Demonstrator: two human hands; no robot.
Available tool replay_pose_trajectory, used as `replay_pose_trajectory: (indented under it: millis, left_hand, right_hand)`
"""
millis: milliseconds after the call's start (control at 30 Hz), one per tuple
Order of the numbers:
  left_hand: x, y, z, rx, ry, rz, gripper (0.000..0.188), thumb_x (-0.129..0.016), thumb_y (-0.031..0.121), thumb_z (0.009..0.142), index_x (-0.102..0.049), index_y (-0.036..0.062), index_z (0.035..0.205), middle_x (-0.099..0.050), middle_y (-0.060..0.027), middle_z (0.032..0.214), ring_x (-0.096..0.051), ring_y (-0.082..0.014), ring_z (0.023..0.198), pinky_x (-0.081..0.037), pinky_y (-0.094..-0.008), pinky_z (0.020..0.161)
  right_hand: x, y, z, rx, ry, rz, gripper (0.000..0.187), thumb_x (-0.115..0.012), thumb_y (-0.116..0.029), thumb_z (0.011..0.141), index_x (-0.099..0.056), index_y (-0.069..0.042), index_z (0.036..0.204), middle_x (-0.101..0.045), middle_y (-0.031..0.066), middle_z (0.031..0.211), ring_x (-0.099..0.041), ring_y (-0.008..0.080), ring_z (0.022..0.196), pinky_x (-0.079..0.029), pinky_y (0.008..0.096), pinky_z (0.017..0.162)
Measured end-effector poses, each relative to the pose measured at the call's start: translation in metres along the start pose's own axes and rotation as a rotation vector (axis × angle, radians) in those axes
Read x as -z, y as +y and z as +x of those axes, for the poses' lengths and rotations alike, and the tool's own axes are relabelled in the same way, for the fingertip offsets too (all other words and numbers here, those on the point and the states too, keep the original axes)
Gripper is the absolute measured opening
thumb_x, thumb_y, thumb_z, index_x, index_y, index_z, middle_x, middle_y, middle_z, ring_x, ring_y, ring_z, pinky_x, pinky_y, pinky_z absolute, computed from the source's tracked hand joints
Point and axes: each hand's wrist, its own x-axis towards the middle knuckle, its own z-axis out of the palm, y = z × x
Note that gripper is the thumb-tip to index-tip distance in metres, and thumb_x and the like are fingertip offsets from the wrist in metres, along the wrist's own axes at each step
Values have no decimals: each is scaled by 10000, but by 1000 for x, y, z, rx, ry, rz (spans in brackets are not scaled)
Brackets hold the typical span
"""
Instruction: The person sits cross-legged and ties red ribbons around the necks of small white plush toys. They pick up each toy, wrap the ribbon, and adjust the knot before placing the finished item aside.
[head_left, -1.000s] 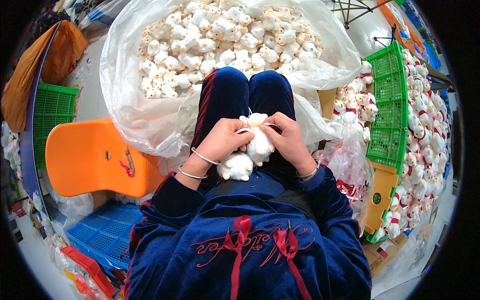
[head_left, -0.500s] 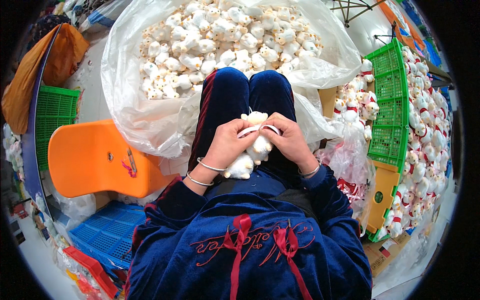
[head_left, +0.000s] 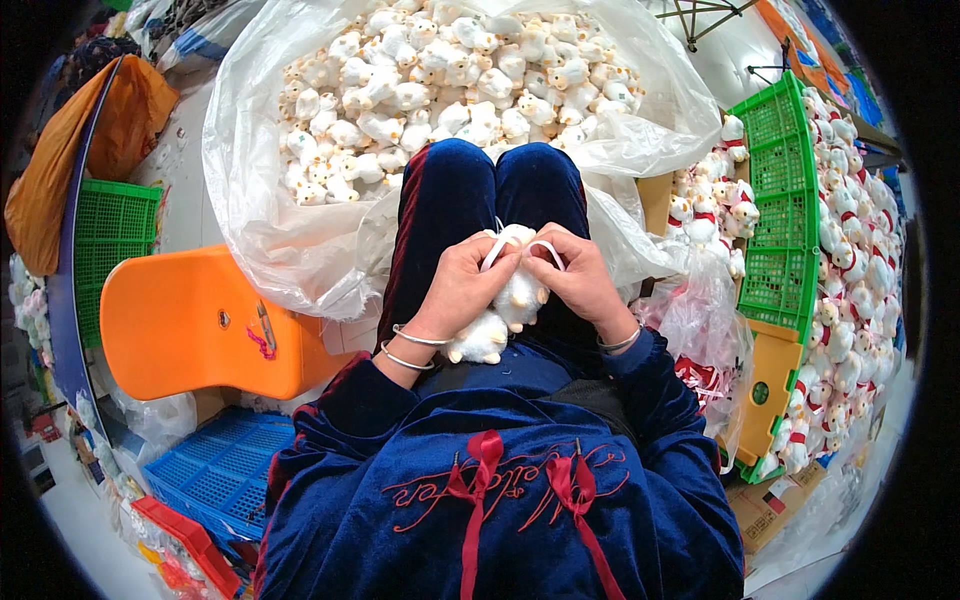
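Observation:
A small white plush toy (head_left: pixel 520 298) with cream-coloured paws rests between my thighs. A narrow white ribbon (head_left: pixel 494 252) passes around its neck, just under the head. My left hand (head_left: pixel 464 280) is closed, pinching one side of this ribbon between thumb and fingers. From the other side my right hand (head_left: pixel 578 278) pinches the ribbon as well, its fingertips close to the left ones. The fingers partly cover the toy's head and neck. Against my lap, below the left hand, lies another white plush toy (head_left: pixel 478 340).
A large clear plastic bag (head_left: pixel 250 190) ahead holds a heap of white plush toys (head_left: pixel 440 80). To the left stand an orange chair (head_left: pixel 170 325) with a small tool on it and a blue crate (head_left: pixel 215 465). At right, a green crate (head_left: pixel 778 200) borders plush toys with red scarves (head_left: pixel 850 270).
The ribbon's sides have been drawn up more steeply, and its loops look smaller. My fingertips have come slightly closer together over the toy's neck, and its head has tipped.

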Motion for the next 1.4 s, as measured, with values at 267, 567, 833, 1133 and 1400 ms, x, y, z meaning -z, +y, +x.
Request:
replay_pose_trajectory:
  millis: [267,567,833,1133,1400]
  left_hand:
    - [-1,-14,2,-38,-39,-24,146,-721,117,915,-766,8,1001,-655,-33,915,-597,-100,841,-485,-264,753]
    - [-3,-8,3,0,-26,37,134,-730,107,900,-754,13,993,-622,-10,884,-582,-80,786,-484,-244,734]
    - [-10,-13,1,-13,55,-26,132,-732,97,904,-684,-9,842,-566,-9,798,-535,-57,664,-449,-230,608]
    - [-10,-12,0,-93,74,22,138,-726,88,908,-668,-20,844,-567,-24,802,-537,-61,654,-449,-235,599]
    - [-10,-5,-3,-157,86,118,91,-728,58,887,-674,-14,898,-576,-59,818,-555,-111,632,-454,-261,582]
  right_hand:
    - [3,-5,15,182,-84,-27,139,-752,-115,912,-722,-4,990,-570,36,951,-545,126,884,-443,261,770]
    - [-1,-16,17,139,-74,-110,129,-721,-128,932,-732,-14,991,-573,54,968,-564,141,909,-463,287,789]
    - [3,-10,14,-87,-32,142,241,-641,-110,1002,-650,5,1214,-621,3,946,-584,84,804,-490,229,725]
    - [9,-12,16,181,-19,-181,276,-713,-91,911,-677,-27,1177,-592,65,964,-608,173,833,-488,295,723]
    - [22,-39,13,228,-48,-547,140,-767,-97,833,-666,-11,878,-572,114,958,-596,303,932,-491,365,791]
